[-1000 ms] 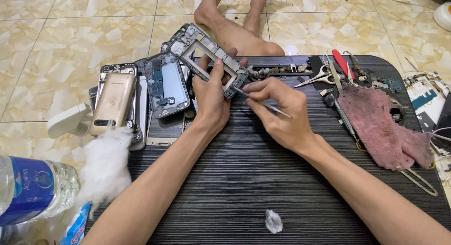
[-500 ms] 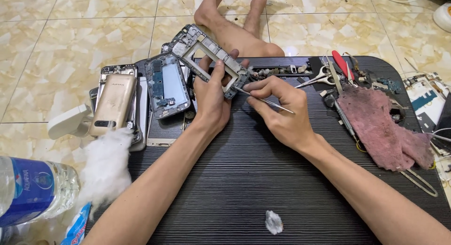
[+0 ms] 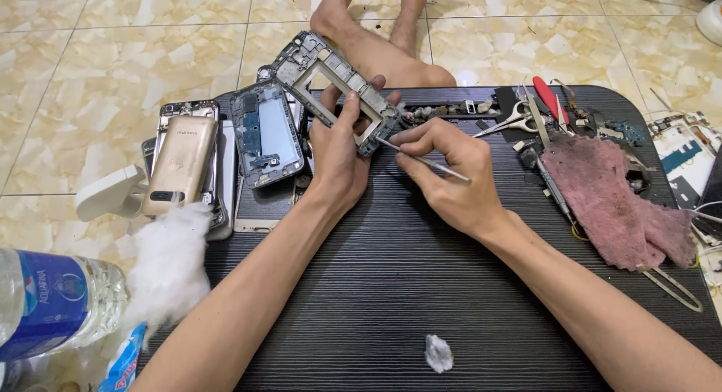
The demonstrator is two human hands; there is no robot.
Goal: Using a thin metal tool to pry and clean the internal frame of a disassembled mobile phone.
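Near edge of black desk [image 3: 391, 287]: white scrap [image 3: 438, 352]. Farther, right hand [image 3: 451, 174], fingers pinched on thin metal tool [image 3: 423, 161]. Beyond, left hand [image 3: 340, 147], fingers closed around phone frame [image 3: 338, 83], lifted over desk's far left.

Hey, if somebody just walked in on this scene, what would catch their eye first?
Most likely the two hands at the centre: the left hand holds up a stripped phone frame while the right hand pokes its lower corner with a thin metal tool. Next, the gold phone back lying on the stack at left, and the pink rag at right on the black table.
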